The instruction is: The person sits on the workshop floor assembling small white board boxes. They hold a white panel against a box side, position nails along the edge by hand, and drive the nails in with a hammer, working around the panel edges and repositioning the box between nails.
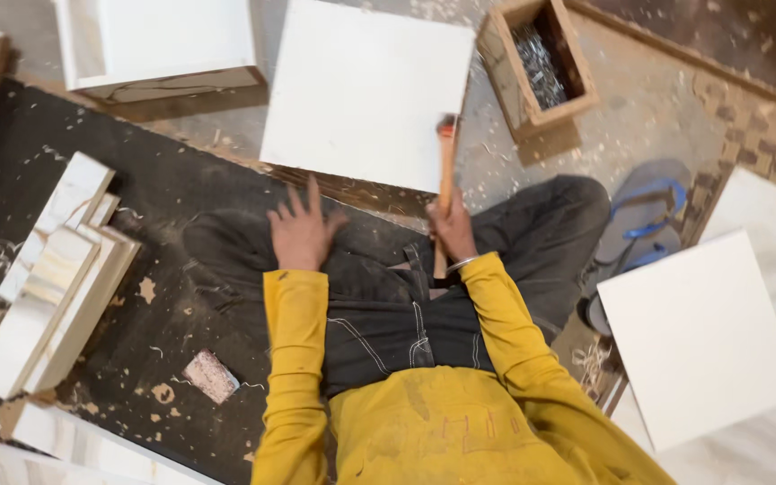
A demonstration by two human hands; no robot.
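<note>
Hammer (446, 171) with a wooden handle stands nearly upright in the right hand (452, 231), whose fingers are wrapped tight around the lower part of the handle; its head, blurred, sits at the right edge of a square white board (361, 90) lying flat on the floor in front of the seated person. The left hand (301, 230) holds nothing: it rests palm down on the left thigh with the fingers spread wide. The person sits cross-legged in dark trousers and a yellow long-sleeved shirt, with a thin bangle on the right wrist. Just beyond the board's right corner stands a small wooden box (539, 63) filled with nails. To the upper left is a white open-sided box (159, 45). A stack of white panels (51, 278) lies on the dark mat (136, 180) to the left, with a small sanding block (211, 375) near it. To the right a blue sandal (644, 220) lies beside another white board (698, 337). Wood shavings litter the floor.
</note>
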